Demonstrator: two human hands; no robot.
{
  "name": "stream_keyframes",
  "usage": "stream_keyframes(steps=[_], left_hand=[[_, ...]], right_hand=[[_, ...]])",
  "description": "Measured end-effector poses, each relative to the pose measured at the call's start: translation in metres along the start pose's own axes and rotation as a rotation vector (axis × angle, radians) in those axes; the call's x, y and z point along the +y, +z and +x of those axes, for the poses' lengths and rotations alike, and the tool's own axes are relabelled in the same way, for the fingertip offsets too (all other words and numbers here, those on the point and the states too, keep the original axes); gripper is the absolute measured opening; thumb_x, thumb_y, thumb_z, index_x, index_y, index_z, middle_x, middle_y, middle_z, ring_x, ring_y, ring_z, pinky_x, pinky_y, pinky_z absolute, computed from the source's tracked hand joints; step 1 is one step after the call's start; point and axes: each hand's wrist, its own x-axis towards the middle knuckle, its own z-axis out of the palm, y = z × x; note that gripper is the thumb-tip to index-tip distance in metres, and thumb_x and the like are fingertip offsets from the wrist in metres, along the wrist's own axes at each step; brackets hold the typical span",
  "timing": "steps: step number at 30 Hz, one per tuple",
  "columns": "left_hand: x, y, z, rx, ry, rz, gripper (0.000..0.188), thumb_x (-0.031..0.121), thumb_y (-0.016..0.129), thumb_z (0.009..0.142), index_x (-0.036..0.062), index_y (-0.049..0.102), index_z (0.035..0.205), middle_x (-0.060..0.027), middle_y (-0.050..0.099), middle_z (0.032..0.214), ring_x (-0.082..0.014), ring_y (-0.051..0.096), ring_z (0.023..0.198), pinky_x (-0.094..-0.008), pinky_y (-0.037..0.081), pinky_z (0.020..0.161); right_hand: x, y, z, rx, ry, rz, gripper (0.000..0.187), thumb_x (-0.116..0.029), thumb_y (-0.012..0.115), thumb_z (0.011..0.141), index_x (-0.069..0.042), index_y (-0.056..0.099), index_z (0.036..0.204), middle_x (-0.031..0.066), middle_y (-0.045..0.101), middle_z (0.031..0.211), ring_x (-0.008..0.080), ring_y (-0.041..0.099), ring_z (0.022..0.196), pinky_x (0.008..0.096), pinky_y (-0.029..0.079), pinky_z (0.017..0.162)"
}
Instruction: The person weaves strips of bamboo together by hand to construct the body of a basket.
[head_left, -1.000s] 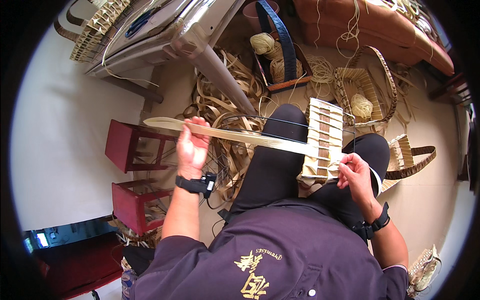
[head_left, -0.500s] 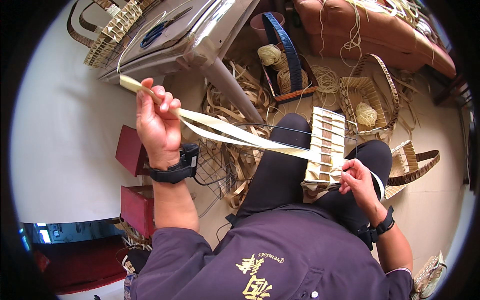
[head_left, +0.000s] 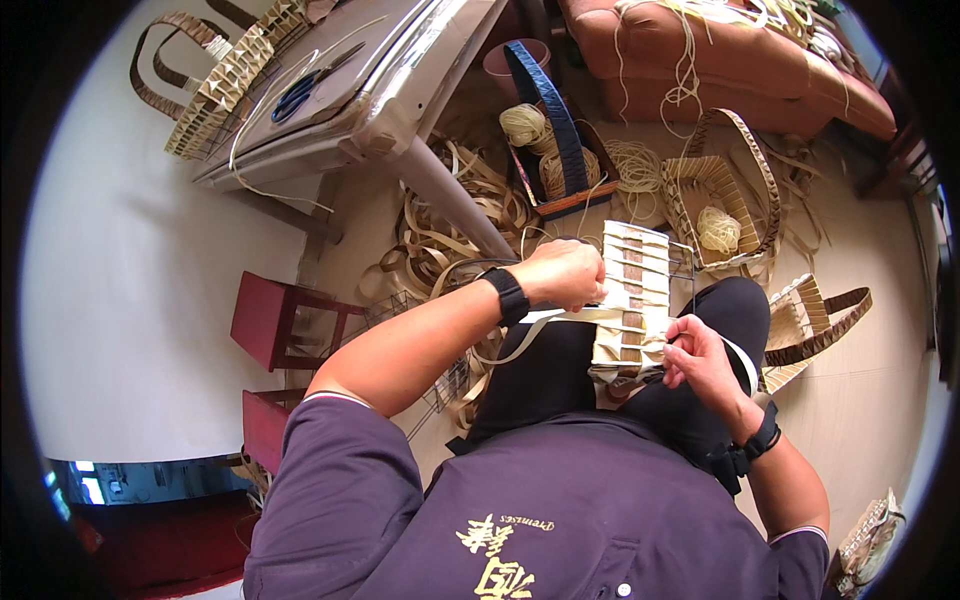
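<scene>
A partly woven basket [head_left: 632, 265] with cream and brown bands over a dark wire frame rests across my thighs. My left hand [head_left: 565, 274] is closed at its left edge; the knuckles face up and hide whatever the fingertips hold. Just below that hand, a flat cream strip [head_left: 560, 315] runs out from the weave and loops down past my left wrist. My right hand [head_left: 700, 358] is at the right edge, thumb and fingers bent in a grip on the basket. Another pale strip [head_left: 742, 365] curves beside the right hand.
Tangled tan strips [head_left: 450, 215] lie on the floor by the table leg [head_left: 450, 195]. Beyond my knees stand a blue-handled basket [head_left: 575, 120] with cord balls and a cream basket [head_left: 715, 190]. Scissors [head_left: 310, 88] lie on the table [head_left: 375, 65]. Red stools [head_left: 265, 320] stand at left.
My left hand has come down and right, from far out with the strip pulled taut, to the basket's left edge. The strip now hangs slack. My right hand stays at the right edge.
</scene>
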Motion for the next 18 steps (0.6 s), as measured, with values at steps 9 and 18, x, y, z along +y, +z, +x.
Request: stream_keyframes(steps=[9, 18], left_hand=[[0.014, -0.023, 0.034, -0.262, -0.072, 0.156, 0.024, 0.022, 0.067, 0.085, 0.0031, 0.075, 0.074, -0.006, 0.066, 0.058, -0.0206, 0.064, 0.054, -0.0376, 0.05, 0.055], [0.014, -0.005, 0.046, -0.283, -0.073, 0.425, 0.028, 0.028, 0.07, 0.091, 0.0064, 0.077, 0.075, -0.0061, 0.072, 0.062, -0.025, 0.073, 0.066, -0.042, 0.056, 0.067]], right_hand=[[0.005, 0.003, 0.0, 0.016, -0.021, 0.009, 0.016, -0.003, 0.064, 0.103, 0.0, 0.054, 0.115, 0.0043, 0.065, 0.074, 0.0123, 0.067, 0.059, 0.025, 0.054, 0.052], [0.007, 0.006, -0.002, 0.037, -0.016, -0.005, 0.016, -0.004, 0.064, 0.103, -0.001, 0.054, 0.114, 0.0032, 0.063, 0.075, 0.0123, 0.066, 0.06, 0.0254, 0.054, 0.053]])
